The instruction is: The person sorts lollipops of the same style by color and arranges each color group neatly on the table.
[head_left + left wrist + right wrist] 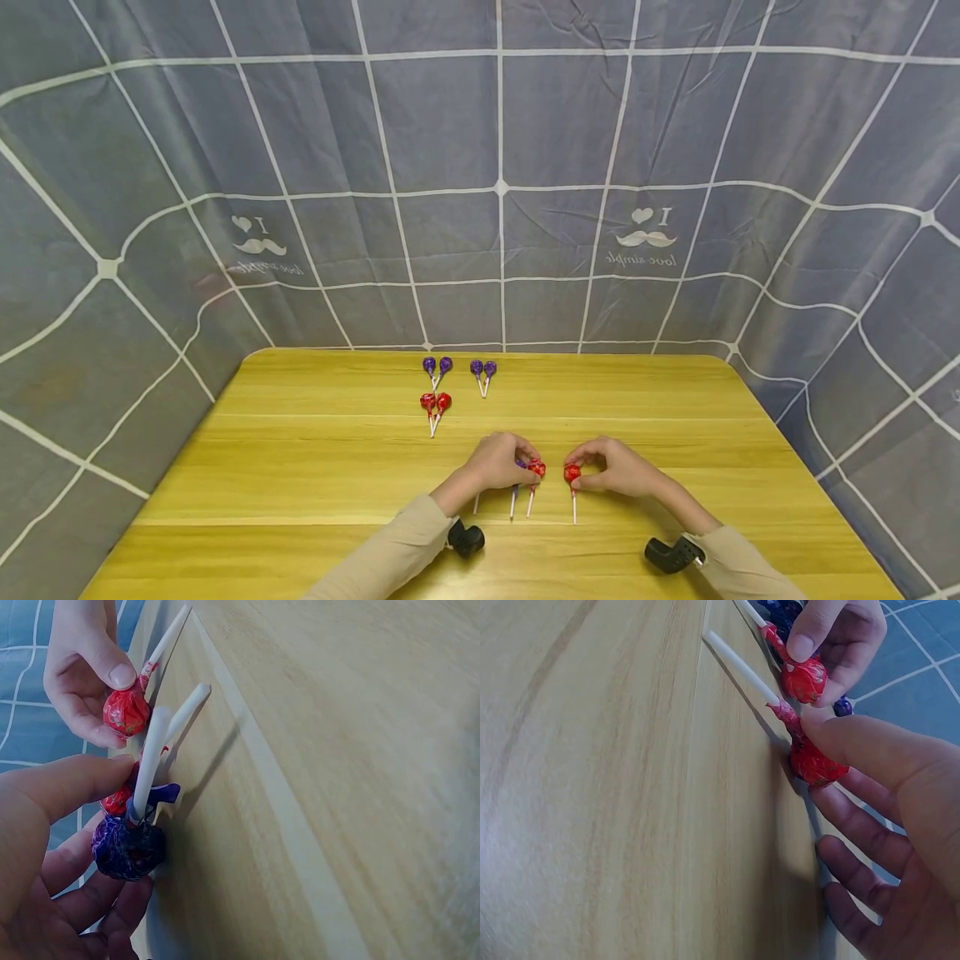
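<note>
My left hand (498, 461) pinches a red-wrapped lollipop (537, 468) by its candy head, between thumb and forefinger. A purple lollipop (127, 847) lies under that hand, close to its curled fingers, and one more white stick (476, 503) pokes out below the palm, its head hidden. To the right, my right hand (621, 468) grips another red lollipop (572, 473) at the head with thumb and fingertips. Both held lollipops have their sticks pointing toward my body, low over the wooden table (337, 492). In the right wrist view the two red heads are close together.
Farther back on the table are two purple lollipops (437, 366) with crossing sticks, a second purple pair (483, 367) to their right, and a red pair (436, 402) in front. A grey checked curtain (562, 233) hangs behind the table's far edge.
</note>
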A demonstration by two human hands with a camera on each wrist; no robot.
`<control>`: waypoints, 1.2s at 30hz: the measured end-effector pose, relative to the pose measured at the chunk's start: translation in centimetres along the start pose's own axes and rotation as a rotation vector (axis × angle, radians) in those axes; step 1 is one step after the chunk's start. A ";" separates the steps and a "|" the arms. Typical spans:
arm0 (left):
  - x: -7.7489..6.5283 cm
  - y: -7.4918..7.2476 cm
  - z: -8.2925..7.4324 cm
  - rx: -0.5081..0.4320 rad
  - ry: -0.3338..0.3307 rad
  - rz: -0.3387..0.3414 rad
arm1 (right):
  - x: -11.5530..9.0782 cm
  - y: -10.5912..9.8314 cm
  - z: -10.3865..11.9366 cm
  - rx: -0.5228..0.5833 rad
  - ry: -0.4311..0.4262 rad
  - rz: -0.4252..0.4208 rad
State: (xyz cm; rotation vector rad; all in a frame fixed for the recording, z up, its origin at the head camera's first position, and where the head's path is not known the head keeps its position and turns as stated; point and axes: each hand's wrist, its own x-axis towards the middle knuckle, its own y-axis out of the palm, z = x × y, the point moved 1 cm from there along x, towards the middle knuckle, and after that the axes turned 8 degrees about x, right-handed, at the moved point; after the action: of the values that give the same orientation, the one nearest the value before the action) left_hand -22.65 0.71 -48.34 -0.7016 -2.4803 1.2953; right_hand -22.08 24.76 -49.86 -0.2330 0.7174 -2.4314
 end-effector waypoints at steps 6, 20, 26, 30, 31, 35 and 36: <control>0.2 0.1 0.0 0.038 -0.014 0.001 | 0.0 -0.2 0.0 -0.025 0.009 -0.032; 0.3 0.0 -0.3 0.005 -0.081 -0.032 | -0.1 0.0 0.2 -0.024 0.029 -0.070; 0.4 0.0 -0.1 -0.008 -0.088 -0.063 | 0.0 0.1 0.1 -0.031 0.026 -0.084; 0.5 -0.1 -0.1 -0.019 -0.095 -0.073 | 0.1 0.1 0.1 -0.038 0.028 -0.094; 0.5 0.0 -0.1 -0.025 -0.096 -0.073 | 0.1 0.1 0.1 -0.041 0.029 -0.098; 0.5 -0.1 0.0 -0.055 -0.102 -0.075 | 0.2 0.1 -0.1 -0.051 0.027 -0.109; 0.5 -0.1 0.0 -0.065 -0.101 -0.079 | 0.2 0.1 -0.1 -0.052 0.026 -0.111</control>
State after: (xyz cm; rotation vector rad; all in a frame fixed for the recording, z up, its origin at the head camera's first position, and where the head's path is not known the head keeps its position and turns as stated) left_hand -23.11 0.91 -48.23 -0.5593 -2.6127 1.2571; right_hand -22.22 24.65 -50.03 -0.2691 0.7995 -2.5266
